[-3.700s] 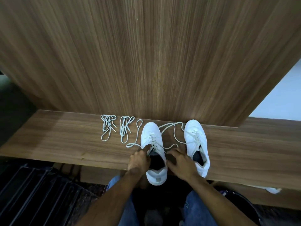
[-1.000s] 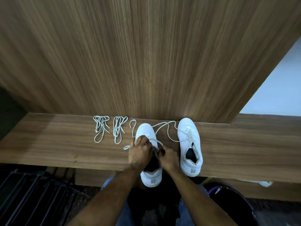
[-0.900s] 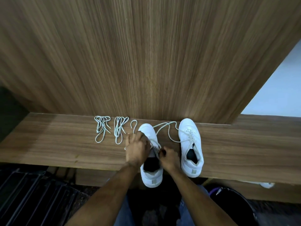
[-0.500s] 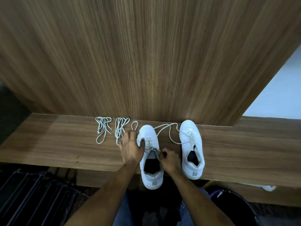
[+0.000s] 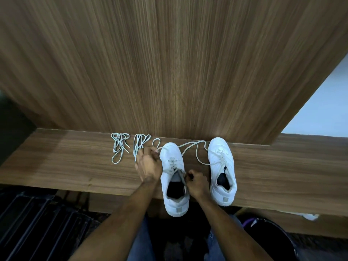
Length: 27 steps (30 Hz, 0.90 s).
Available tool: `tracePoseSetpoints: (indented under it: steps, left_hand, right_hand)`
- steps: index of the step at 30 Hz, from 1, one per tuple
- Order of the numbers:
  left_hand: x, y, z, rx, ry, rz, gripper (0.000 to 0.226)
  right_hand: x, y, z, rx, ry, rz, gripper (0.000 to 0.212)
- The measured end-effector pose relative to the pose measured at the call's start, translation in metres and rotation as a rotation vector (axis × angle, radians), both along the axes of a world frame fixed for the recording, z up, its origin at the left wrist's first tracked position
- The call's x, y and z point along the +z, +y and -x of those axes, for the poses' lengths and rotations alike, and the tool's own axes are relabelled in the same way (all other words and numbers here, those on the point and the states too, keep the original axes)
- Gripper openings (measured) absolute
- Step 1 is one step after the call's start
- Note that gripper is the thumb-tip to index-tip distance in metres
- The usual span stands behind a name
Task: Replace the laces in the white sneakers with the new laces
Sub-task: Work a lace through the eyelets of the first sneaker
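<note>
A: Where do the sneakers stand?

B: Both are on the wooden bench (image 5: 56, 166), toes toward the wood-grain panel (image 5: 169, 63) at the far side. The left sneaker (image 5: 174, 178) sits nearer, its heel hanging over the near edge of the bench. The right sneaker (image 5: 223, 172) stands apart from it on the right, a little farther back.

A: And the hands?

B: The left hand (image 5: 148, 166) lies just left of the left sneaker's toe, fingers curled around a loose lace end (image 5: 156, 143) that loops up toward the panel. It is blurred, so I cannot tell exactly how the fingers close. The right hand (image 5: 197, 182) is between the two sneakers, at the right side of the left sneaker's opening, fingertips pinched on the lace right by the tongue.

A: How is that shoe laced?

B: The left sneaker's lace (image 5: 173, 163) crosses several eyelets over the tongue. A long strand (image 5: 190, 145) runs from near its toe across the bench toward the right sneaker, whose own lacing is loose.

A: Any spare laces?

B: Two bundles on the bench at the left, near the panel: the far-left bundle (image 5: 119, 147) lies well clear of the hands, and the second bundle (image 5: 140, 145) lies just beside the left hand's fingers.

A: Anything else?

B: Blue jeans (image 5: 141, 242) at the near edge, a dark round bin (image 5: 273, 240) at the lower right.
</note>
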State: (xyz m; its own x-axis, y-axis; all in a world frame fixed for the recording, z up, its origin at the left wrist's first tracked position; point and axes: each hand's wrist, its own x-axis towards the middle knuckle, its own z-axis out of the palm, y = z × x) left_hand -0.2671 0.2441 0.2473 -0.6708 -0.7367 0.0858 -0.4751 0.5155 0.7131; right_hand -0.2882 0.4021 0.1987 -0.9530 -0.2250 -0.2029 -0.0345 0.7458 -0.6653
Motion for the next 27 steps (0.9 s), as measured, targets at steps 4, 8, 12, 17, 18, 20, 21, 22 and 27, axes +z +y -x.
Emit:
tracePoseSetpoints:
  steps: [4,8,12,17,18,20,21,22,27]
  left_hand:
    - [-0.007,-0.008,-0.013,-0.19,-0.078,0.028,0.021]
    - [-0.038,0.012,-0.035,-0.377,-0.333,0.025,0.03]
    - [-0.053,0.021,-0.046,-0.211,-0.334,-0.109,0.029]
    - [-0.056,0.025,-0.047,-0.112,-0.405,-0.188,0.04]
    - [-0.056,0.025,-0.047,-0.108,-0.41,-0.192,0.04]
    - [-0.055,0.025,-0.047,-0.111,-0.411,-0.189,0.04]
    - [-0.054,0.024,-0.047,-0.115,-0.418,-0.183,0.04]
    - [-0.054,0.024,-0.046,-0.119,-0.428,-0.178,0.041]
    - [-0.056,0.02,-0.045,-0.121,-0.442,-0.159,0.044]
  right_hand:
    - [0.0,0.0,-0.002,-0.012,0.005,0.048,0.01]
    - [0.0,0.002,-0.001,0.019,0.041,0.031,0.007]
    - [0.007,0.003,-0.001,0.146,0.139,-0.043,0.026]
    - [0.016,-0.017,0.005,0.48,0.318,-0.36,0.039]
    - [0.016,-0.022,0.005,0.511,0.338,-0.392,0.034]
    - [0.016,-0.031,0.007,0.541,0.381,-0.476,0.028]
    - [0.016,-0.034,0.008,0.546,0.4,-0.502,0.026]
    - [0.017,-0.036,0.009,0.544,0.425,-0.502,0.024]
    - [0.013,-0.031,0.02,0.056,0.177,-0.099,0.016]
